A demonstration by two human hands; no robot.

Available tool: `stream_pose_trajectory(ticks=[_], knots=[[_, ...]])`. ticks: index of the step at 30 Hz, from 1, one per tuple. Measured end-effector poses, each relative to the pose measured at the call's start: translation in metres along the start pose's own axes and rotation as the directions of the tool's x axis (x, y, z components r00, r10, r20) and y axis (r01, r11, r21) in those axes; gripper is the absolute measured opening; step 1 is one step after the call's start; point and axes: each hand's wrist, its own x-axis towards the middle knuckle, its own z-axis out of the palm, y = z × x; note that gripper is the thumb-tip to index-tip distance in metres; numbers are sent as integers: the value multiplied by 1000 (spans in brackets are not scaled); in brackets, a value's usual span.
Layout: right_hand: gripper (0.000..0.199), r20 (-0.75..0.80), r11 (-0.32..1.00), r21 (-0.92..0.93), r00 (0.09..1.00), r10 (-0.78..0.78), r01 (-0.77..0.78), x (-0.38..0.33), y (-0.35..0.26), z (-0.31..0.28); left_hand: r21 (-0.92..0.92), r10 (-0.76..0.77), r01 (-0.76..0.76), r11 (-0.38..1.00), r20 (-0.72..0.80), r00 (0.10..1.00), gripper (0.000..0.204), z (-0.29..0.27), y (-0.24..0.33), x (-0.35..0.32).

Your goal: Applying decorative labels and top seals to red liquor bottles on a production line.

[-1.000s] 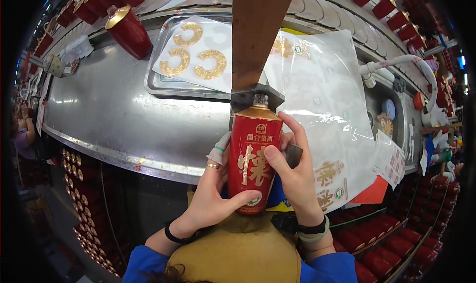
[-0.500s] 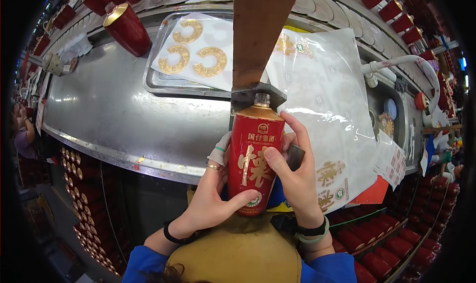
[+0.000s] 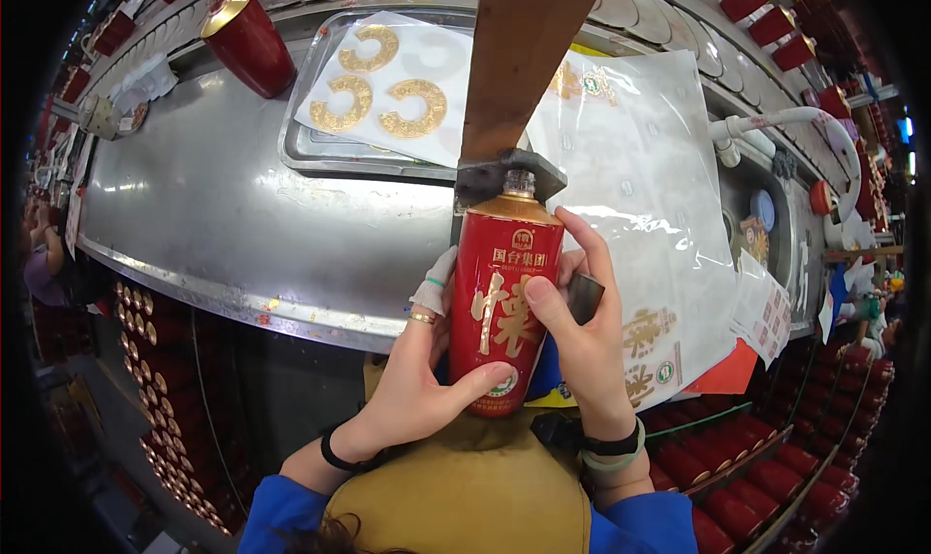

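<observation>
One red bottle (image 3: 485, 253) is being gripped between two hands at the front edge of a metal worktop (image 3: 223, 229), its neck being pointed away from the wearer's yellow apron (image 3: 456, 496). Its left side is being clasped by the left hand (image 3: 415, 384), whose thumb is being laid across the lower front and on which a pale finger cover (image 3: 435, 287) is being worn. Its right side is being clasped by the right hand (image 3: 590, 345), where a dark block (image 3: 586, 299) is also being held. The neck is being framed by a dark bracket (image 3: 475, 182) under a brown post (image 3: 524, 59); whether they are touching cannot be told. To the left, a tray (image 3: 291, 146) is being partly covered by a white sheet (image 3: 388, 77) bearing three gold C-shaped pieces. To the right, a glossy sheet (image 3: 640, 176) is being spread near a white pipe (image 3: 790, 117).
</observation>
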Motion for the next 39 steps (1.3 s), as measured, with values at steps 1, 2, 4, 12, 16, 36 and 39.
stream_pose_trajectory(ticks=[1,2,4,12,16,36,39], knots=[[65,-3,1000,4,1000,-2,2,0,0,0,-3,4,-4,1000,-3,1000,105,0,-1,0],[65,-3,1000,3,1000,0,0,0,0,0,-5,4,-4,1000,-1,1000,105,0,-1,0],[64,-7,1000,21,1000,11,-11,-1,0,1,-22,14,-14,1000,9,1000,104,0,-2,-1],[62,-8,1000,24,1000,-6,6,-2,2,2,11,20,-20,1000,-10,1000,102,1,-3,-4],[61,-20,999,41,1000,2,-1,-3,2,3,2,17,-17,1000,-24,1000,100,2,-3,-5],[73,26,995,40,995,-97,96,2,12,-4,-98,37,-31,995,60,997,96,-8,-5,-10],[75,47,990,98,993,-111,107,1,11,-3,2,36,-36,999,37,999,100,-6,-6,-10]])
